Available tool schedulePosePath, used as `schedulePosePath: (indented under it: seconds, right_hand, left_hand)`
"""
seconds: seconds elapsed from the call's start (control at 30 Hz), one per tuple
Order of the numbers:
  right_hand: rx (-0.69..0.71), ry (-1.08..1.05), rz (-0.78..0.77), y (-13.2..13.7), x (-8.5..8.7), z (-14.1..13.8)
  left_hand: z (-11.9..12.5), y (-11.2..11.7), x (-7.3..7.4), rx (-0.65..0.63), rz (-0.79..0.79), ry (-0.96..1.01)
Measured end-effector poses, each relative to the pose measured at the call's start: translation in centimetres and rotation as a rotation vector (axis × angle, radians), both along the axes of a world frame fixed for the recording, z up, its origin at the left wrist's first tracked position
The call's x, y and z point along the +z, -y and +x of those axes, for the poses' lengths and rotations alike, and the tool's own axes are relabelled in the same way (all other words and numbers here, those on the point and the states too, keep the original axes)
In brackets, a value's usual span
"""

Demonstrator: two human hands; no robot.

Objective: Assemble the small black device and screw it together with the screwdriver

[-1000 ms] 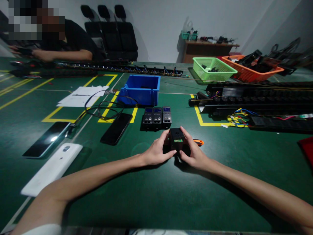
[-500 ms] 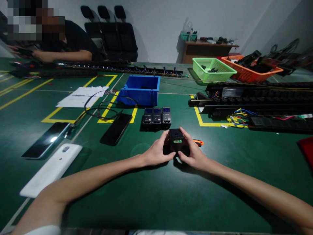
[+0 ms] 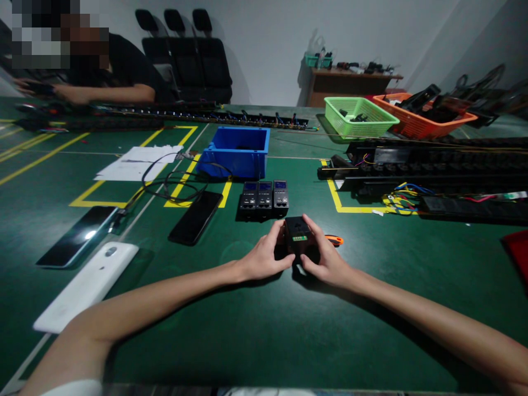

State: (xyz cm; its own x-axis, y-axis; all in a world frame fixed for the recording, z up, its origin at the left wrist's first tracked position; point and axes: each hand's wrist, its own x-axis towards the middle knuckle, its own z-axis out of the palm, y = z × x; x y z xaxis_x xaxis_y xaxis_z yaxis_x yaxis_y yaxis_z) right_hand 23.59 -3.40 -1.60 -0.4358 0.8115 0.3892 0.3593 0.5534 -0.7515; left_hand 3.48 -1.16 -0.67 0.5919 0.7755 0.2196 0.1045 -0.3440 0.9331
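Observation:
Between my two hands is a small black box-shaped module with a green strip of contacts on the side facing me. My left hand grips its left side, thumb at the near lower edge. On the opposite side my right hand closes on it in the same way. Whether the module rests on the table or is just above it I cannot tell. Just beyond it stand three similar black modules with small dark screens and ports. An orange-and-black tool handle shows from behind my right hand.
Left of my hands lie a black phone, another phone on a cable and a white slab-like device. Behind are a blue bin, papers, a green basket and long black rail assemblies. A person sits far left.

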Motion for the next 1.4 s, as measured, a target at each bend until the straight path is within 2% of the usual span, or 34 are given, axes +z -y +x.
schedulePosePath:
  seconds: [0.3, 0.9, 1.23, 1.4]
  right_hand:
    - [0.004, -0.005, -0.026, -0.02, 0.01, 0.06]
    - [0.018, -0.044, -0.061, 0.09, 0.20, 0.41]
    - [0.026, -0.111, -0.127, 0.21, 0.08, 0.40]
    - [0.040, -0.225, -0.209, 0.37, 0.09, 0.31]
  left_hand:
    - [-0.03, 0.04, 0.39, -0.026, -0.003, 0.012]
    - [-0.16, 0.02, -0.08, -0.043, -0.046, 0.062]
    - [0.01, 0.15, -0.05, -0.071, -0.229, 0.235]
    - [0.00, 0.03, -0.04, -0.077, -0.250, 0.245]
